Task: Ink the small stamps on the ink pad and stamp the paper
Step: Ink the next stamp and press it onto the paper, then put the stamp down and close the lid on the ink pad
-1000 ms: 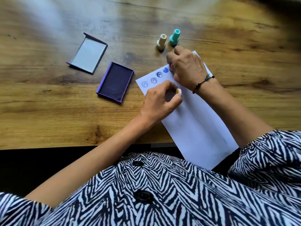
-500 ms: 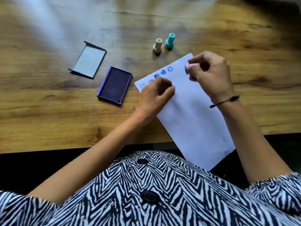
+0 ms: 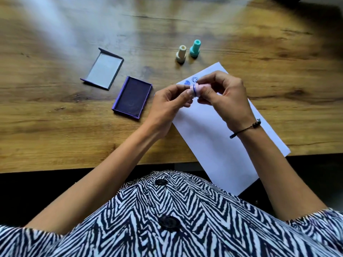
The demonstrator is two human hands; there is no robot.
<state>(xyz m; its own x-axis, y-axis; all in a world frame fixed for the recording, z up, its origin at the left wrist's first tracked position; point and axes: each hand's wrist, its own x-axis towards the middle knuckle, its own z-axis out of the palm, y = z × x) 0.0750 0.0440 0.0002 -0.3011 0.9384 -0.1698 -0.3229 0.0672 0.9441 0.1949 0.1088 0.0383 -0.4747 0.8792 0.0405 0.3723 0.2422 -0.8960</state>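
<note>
Both hands meet above the top of the white paper. My right hand pinches a small pale pink stamp with a blue-inked rim. My left hand touches the stamp's other end with its fingertips. Two blue prints show on the paper beyond the hands; other prints are hidden. The open purple ink pad lies left of the paper. A cream stamp and a teal stamp stand upright beyond the paper.
The ink pad's grey lid lies upside down to the far left of the pad. The wooden table ends at its front edge near my body, and the paper overhangs that edge.
My right hand lifted the pink stamp off the paper and brought it toward me. My left hand rose from the paper and joined it at the stamp.
</note>
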